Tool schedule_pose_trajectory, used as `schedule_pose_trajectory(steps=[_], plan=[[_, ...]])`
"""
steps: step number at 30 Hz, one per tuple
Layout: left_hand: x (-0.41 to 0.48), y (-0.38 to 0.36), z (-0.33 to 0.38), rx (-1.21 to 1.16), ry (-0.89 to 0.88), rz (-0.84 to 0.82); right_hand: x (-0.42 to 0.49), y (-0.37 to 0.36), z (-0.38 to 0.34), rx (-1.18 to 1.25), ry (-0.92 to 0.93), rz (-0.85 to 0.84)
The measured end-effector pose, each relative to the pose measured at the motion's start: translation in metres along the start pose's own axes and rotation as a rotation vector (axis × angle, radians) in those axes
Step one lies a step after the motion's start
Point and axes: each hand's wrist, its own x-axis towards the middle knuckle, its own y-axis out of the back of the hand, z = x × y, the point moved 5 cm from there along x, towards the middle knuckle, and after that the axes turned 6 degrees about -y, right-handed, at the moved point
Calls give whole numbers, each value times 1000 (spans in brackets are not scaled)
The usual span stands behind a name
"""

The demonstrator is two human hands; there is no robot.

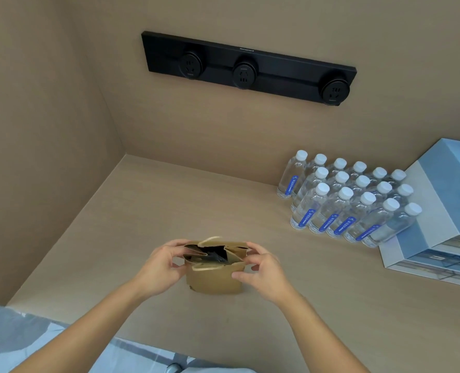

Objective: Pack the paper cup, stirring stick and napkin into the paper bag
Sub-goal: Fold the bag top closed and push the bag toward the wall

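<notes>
A small brown paper bag stands upright on the beige counter, its mouth spread open. Something dark shows inside the mouth; I cannot tell what it is. My left hand pinches the bag's left top edge. My right hand grips the right top edge and side. A paper handle loop sticks up at the bag's far rim. No paper cup, stirring stick or napkin is plainly visible.
Several clear water bottles with white caps stand in rows at the right. A stack of blue-grey boxes sits beside them. A black socket strip is mounted on the back wall. A side wall closes the left.
</notes>
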Motion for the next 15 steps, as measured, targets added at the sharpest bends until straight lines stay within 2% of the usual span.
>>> schedule_pose_trajectory(steps=[4,6,10,15], plan=[[0,-6,-3,16,14,6,-1,-3,7,-35,-25,-64],[-1,-5,1,4,-25,11,-2,-3,4,-26,31,-62],[1,-6,5,-19,-38,-2,-6,2,-8,81,117,74],[1,-2,-1,-58,16,124,-7,3,-10,129,96,124]])
